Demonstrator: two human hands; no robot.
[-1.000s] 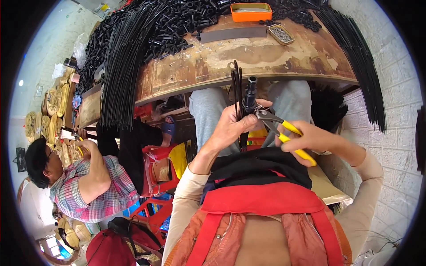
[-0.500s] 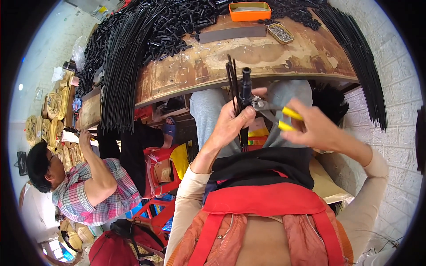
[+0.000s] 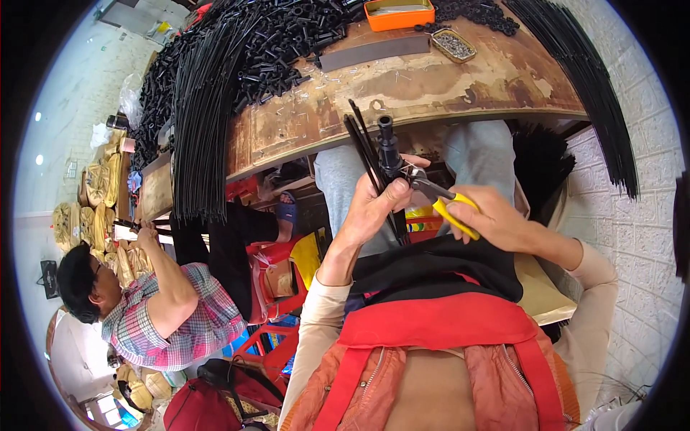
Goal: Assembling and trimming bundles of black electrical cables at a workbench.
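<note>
My left hand [image 3: 369, 210] is closed round a black tubular fitting [image 3: 389, 152] with a ringed top, held upright and tilted slightly left. In the same grip, a few thin black rods [image 3: 364, 146] stand beside the fitting and run down below my fingers. My right hand [image 3: 485, 218] is wrapped round the yellow handles of a pair of pliers [image 3: 460, 215]. Their metal jaws reach the lower part of the fitting, by my left thumb. Exactly what sits between the jaws is too small to make out.
Ahead stands a worn wooden table [image 3: 345, 108] with a pile of black fittings [image 3: 280, 54], an orange box [image 3: 399, 14] and a small tray of metal bits [image 3: 454, 46]. Bundles of black rods [image 3: 205, 129] overhang its edge. At left, a co-worker [image 3: 169, 309] sits beside red stools.
The pliers' handles, spread apart before, are now squeezed together in my right hand. The fitting and rods lean more to the left. The view has shifted slightly.
</note>
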